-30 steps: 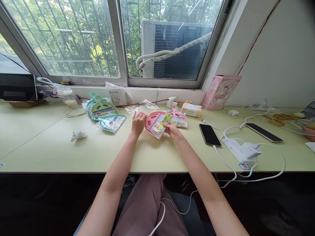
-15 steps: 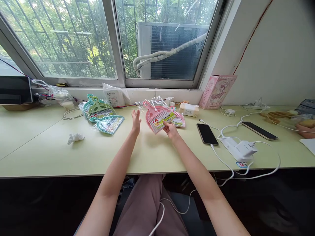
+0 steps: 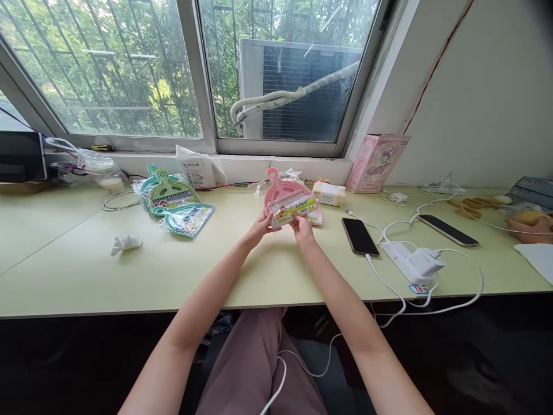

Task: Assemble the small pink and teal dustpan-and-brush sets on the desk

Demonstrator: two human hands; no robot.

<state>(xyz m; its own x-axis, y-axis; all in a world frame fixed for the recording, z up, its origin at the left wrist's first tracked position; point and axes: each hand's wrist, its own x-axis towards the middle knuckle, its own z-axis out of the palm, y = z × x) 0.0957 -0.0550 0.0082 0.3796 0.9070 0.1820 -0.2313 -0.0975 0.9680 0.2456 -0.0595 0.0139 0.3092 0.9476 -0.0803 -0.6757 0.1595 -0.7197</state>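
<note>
A pink mini dustpan-and-brush set [image 3: 288, 199] in clear wrap is held upright above the pale green table [image 3: 129, 271], handle pointing up. My left hand [image 3: 259, 228] grips its lower left corner and my right hand [image 3: 301, 227] grips its lower right edge by the yellow label. A second pink set [image 3: 317, 217] lies on the table just behind it, mostly hidden. Green and teal wrapped sets [image 3: 175, 199] lie in a small pile to the left.
A black phone [image 3: 358, 236] on a white cable lies right of my hands, then a white charger block [image 3: 421, 263] and a second phone [image 3: 447, 230]. A crumpled tissue [image 3: 125, 244] sits at left. Another person's hand [image 3: 529, 226] rests at the far right edge.
The pink set was lifted off the table and turned upright. My left hand let go, opened, then closed on its lower left corner. The view drifted slightly right.
</note>
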